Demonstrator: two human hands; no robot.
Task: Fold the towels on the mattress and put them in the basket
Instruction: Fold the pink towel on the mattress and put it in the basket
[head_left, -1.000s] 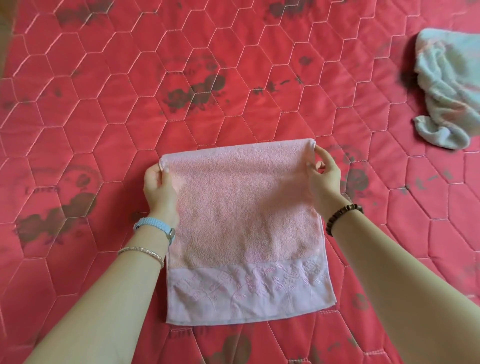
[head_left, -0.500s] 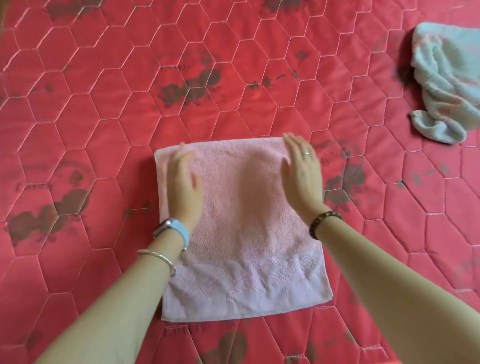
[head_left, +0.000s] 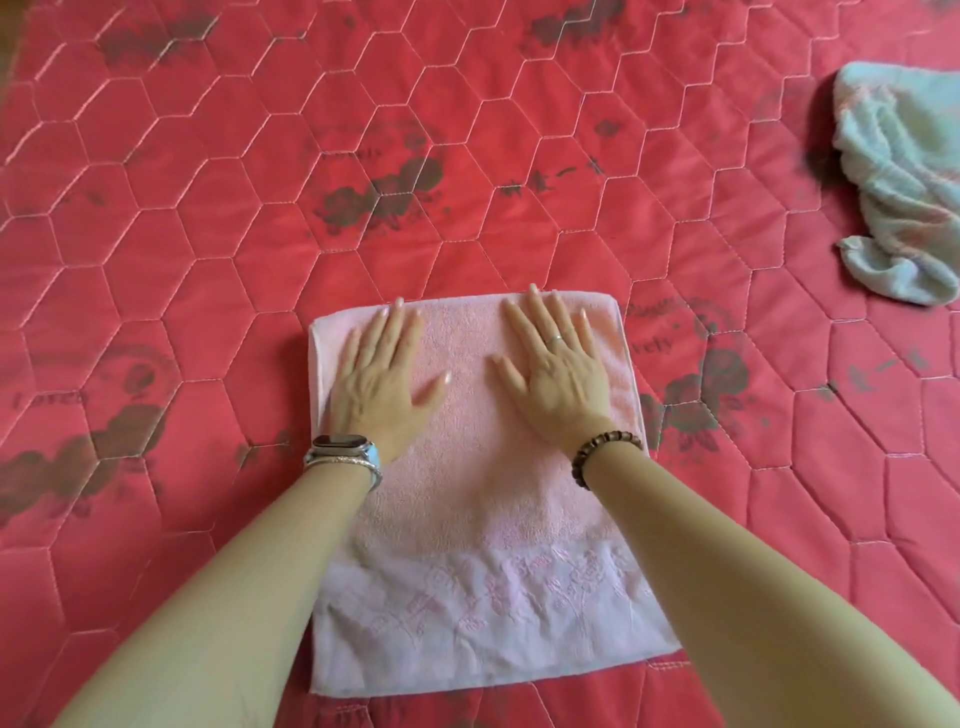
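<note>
A red quilted mattress (head_left: 218, 218) fills the whole view, stitched in a pale hexagon pattern and printed with dark rose motifs and faint lettering. Under both hands lies a pink towel (head_left: 467, 519), folded into a neat rectangle with its folded edge at the fingertips and its paler, flower-embroidered border (head_left: 483, 618) on the near side, between the two forearms. The towel lies flat on the mattress with its edges roughly squared. Well apart from the hands, far off to the right of the right hand and at the frame's edge, a second towel, pale blue-white with faint pink marks (head_left: 904, 182), sits in a crumpled, unfolded heap, partly cut off by the frame. The left hand (head_left: 376, 384) rests palm down on the left part of the pink towel, fingers spread and laid flat, gripping nothing. The right hand (head_left: 558, 374) rests palm down on the right part in the same way, fingers fanned out and reaching to the far folded edge. The left wrist carries a light blue smartwatch (head_left: 345, 447) with a thin silver bangle (head_left: 358, 462) touching it. The right wrist carries a dark wooden bead bracelet (head_left: 597, 452), and a slim ring (head_left: 555, 340) sits on one finger of the right hand.
</note>
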